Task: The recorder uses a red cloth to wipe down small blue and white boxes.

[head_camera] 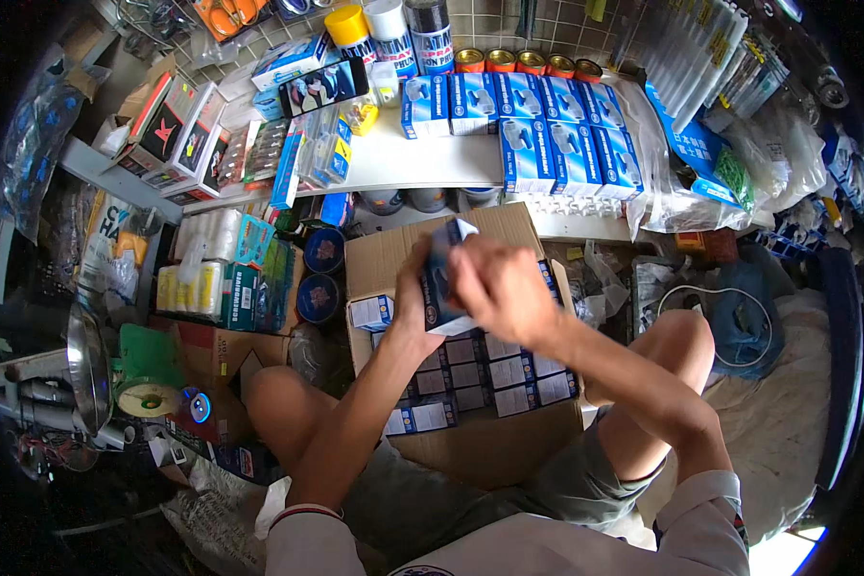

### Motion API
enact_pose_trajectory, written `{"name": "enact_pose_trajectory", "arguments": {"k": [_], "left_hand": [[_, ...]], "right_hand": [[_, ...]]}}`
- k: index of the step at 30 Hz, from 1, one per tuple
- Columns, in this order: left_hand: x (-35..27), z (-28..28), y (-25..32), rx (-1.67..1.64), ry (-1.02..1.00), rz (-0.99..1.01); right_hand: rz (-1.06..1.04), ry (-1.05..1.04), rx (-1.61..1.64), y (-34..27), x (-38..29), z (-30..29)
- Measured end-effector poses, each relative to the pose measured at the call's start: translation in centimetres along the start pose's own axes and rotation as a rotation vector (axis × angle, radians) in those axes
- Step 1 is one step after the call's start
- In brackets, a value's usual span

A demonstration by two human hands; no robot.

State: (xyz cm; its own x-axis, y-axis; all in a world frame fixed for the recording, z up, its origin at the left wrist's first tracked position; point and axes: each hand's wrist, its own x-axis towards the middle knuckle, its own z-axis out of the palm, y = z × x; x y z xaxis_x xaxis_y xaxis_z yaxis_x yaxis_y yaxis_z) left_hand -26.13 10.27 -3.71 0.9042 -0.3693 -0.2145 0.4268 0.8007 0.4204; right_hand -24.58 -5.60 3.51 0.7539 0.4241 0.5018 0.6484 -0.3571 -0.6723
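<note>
My left hand [411, 306] grips a small blue and white ball valve box [439, 277] by its side, above an open cardboard carton [468, 457]. Across the box's upper right side lies my right hand [500, 288], blurred, with curled fingers; whether it grips the box cannot be told. Inside the carton, between my knees, small printed boxes [464, 374] stand in rows. On the white shelf [432, 162] ahead, several blue ball valve boxes [525, 155] are set side by side in two rows.
Spray cans [388, 36] and small tins [500, 60] line the shelf's back. A phone [324, 88] leans at the shelf's left part. Left of the carton are blue round containers [320, 250], a screwdriver box [239, 297] and a green scale [147, 367]. Plastic bags [777, 151] hang at right.
</note>
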Motion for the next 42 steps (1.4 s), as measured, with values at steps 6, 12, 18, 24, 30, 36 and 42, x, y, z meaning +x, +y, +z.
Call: {"name": "enact_pose_trajectory", "arguments": {"k": [6,12,18,24,30,36,42], "left_hand": [[0.0,3.4,-1.0,0.026,0.294,0.034],[0.1,1.5,2.1,-0.023,0.285,0.176],[-1.3,3.1,1.5,0.356,0.325,0.161],[-1.0,3.9,2.3,0.261,0.397,0.271],[-0.7,5.8,-1.6,0.791,0.429,0.523],[-0.8,3.2,0.8,0.586,0.431,0.479],[-0.5,3.6,-0.5,0.474,0.490,0.437]], "right_hand": [[0.144,0.058,-0.073,2.3,2.9,0.7],[0.116,-0.043,0.090,-0.6,3.3,0.0],[0.339,0.082,-0.001,2.5,3.9,0.9],[0.426,0.126,0.075,0.7,2.3,1.7],[0.554,0.270,0.162,5.7,3.6,0.6],[0.478,0.161,0.104,1.1,2.3,1.9],[0.503,0.248,0.135,2.6,3.3,2.4]]}}
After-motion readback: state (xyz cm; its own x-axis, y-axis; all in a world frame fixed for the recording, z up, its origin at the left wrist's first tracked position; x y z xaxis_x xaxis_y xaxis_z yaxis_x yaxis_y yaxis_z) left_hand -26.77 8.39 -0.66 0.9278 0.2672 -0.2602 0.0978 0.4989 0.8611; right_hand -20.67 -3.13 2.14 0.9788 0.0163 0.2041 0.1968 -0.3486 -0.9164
